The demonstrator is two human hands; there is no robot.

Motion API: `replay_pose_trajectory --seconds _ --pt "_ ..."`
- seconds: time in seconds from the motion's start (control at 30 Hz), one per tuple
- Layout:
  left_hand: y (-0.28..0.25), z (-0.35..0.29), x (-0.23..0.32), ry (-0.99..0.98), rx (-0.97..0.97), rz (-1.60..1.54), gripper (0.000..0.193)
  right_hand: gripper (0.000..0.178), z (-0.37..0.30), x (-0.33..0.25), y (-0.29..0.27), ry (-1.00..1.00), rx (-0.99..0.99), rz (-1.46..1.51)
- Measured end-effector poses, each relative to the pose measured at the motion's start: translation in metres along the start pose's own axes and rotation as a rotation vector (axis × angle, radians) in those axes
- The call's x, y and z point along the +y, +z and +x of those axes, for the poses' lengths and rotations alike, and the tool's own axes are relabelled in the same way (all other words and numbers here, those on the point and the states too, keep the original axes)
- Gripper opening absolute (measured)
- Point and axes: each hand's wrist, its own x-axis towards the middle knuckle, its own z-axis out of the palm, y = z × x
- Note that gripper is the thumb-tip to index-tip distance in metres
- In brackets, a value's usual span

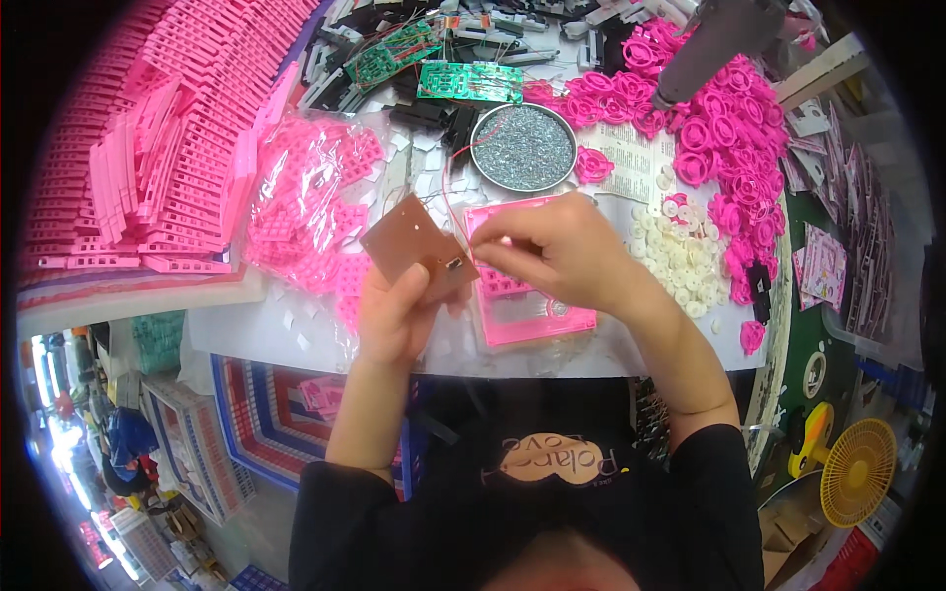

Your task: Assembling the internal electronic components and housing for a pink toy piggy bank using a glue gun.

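A brown circuit board (406, 239) is tilted up in my left hand (394, 315), thumb on its lower edge and fingers behind it. Thin wires (448, 189), one of them red, rise from behind the board. Just right of the board, my right hand (576, 251) pinches thumb and forefinger together, apparently on the wire. Below the right hand an open pink plastic casing (540, 332) lies on the table, partly hidden by the hand. Beyond it stands a round metal dish (524, 148) full of small screws.
Pink casings (158, 167) are stacked at left beside bagged pink keypads (301, 202). Green circuit boards (471, 82) and black parts lie at the back. Pink rings (734, 128) and white discs (680, 258) are heaped at right. A grey tool (714, 49) hangs over the back right.
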Motion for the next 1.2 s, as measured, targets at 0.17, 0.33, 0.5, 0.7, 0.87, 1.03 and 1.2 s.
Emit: replay_pose_trajectory --seconds 0.17,0.33,0.5,0.7,0.87,1.03,1.2 --pt "0.003 -0.002 -0.001 0.137 -0.138 -0.030 0.054 0.017 -0.004 -0.009 0.003 0.476 -0.167 0.644" --pt "0.010 -0.005 -0.003 0.116 -0.131 0.195 0.045 0.016 -0.012 -0.012 -0.019 0.415 -0.021 0.985" --pt "0.009 -0.009 -0.005 0.053 -0.210 0.222 0.039 0.016 -0.030 -0.029 -0.020 0.504 0.204 0.835" --pt "0.016 -0.033 0.003 -0.181 -0.172 0.417 0.025 0.022 -0.144 -0.040 -0.040 0.867 0.273 1.014" --pt "0.005 -0.029 -0.004 0.156 -0.676 1.009 0.021 0.025 -0.239 -0.036 -0.076 1.436 -0.487 0.704" --pt "0.020 -0.034 -0.010 0.155 -0.744 1.086 0.019 0.050 -0.212 -0.074 -0.111 0.885 0.129 -0.097" --pt "0.035 -0.031 -0.007 0.169 -0.909 1.050 0.027 0.099 -0.116 -0.064 -0.089 0.147 -0.636 -0.206"
